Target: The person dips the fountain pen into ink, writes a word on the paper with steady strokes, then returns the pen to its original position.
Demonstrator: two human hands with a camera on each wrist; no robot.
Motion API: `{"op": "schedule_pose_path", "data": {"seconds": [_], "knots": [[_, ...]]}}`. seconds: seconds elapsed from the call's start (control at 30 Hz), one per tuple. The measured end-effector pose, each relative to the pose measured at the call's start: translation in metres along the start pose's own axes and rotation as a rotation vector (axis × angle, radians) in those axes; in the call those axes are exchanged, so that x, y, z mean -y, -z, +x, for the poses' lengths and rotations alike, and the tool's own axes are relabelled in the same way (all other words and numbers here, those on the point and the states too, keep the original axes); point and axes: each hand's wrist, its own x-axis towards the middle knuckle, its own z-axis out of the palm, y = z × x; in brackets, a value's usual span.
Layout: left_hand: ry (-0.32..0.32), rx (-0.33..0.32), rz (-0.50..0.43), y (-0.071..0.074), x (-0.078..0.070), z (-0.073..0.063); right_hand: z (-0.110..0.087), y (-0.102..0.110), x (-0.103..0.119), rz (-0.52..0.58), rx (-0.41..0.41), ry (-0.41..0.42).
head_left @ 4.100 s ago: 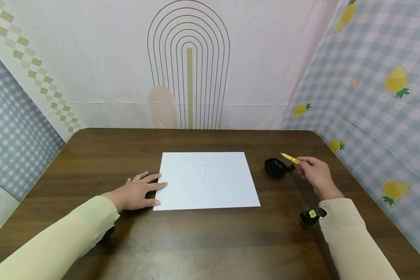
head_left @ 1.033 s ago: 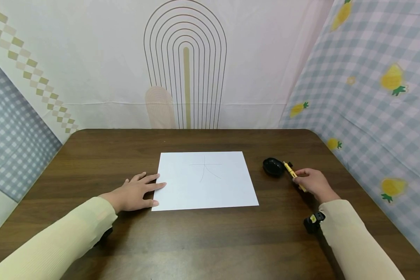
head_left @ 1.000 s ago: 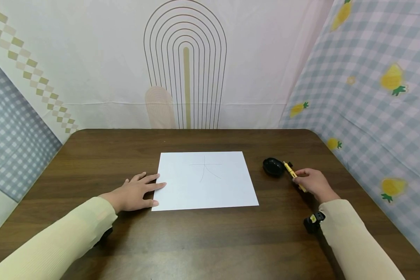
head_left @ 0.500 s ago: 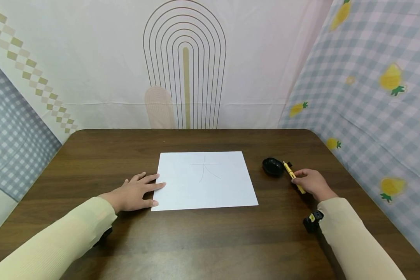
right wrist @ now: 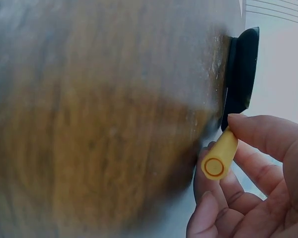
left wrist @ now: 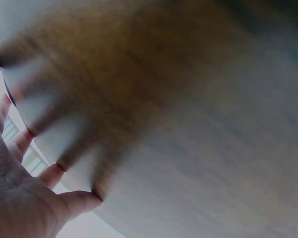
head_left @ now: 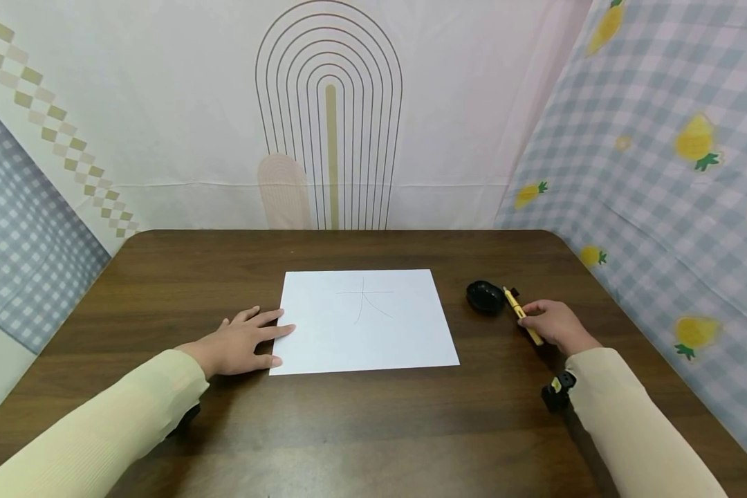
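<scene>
My left hand [head_left: 243, 344] lies with fingers spread on the left edge of a white sheet of paper [head_left: 404, 339]. On the sheet are thin dark strokes: a horizontal line, an upright one and two curved legs. In the left wrist view the fingertips of the left hand [left wrist: 25, 198] touch the surface. My right hand [head_left: 557, 325] pinches a slim yellow pen [head_left: 524, 316] between thumb and fingers, its tapered end pointing away. In the right wrist view the pen [right wrist: 219, 157] shows its round butt end. Just left of the pen tip sits a small black rounded object [head_left: 485, 297] with a short stub, partly hidden behind the pen.
All this stands on a dark brown wooden table [head_left: 348, 429]. A white patterned cloth [head_left: 460, 124] hangs behind its far edge. Checked cloth with yellow fruit prints [head_left: 660, 207] hangs on the right, and another checked cloth [head_left: 31, 228] on the left.
Since the oldest frame, my right hand has come down and turned the pen, bringing its tip beside the black object's stub. Over the last second it barely moves. The left hand stays put.
</scene>
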Motion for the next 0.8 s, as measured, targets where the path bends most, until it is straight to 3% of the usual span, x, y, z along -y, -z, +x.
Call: {"op": "schedule_pose_path", "data": {"seconds": [0.8], "knots": [[0.034,0.029,-0.092,0.0022,0.0003,0.0089,0.0050,0.0031,-0.0015,0.047,0.074,-0.015]]}}
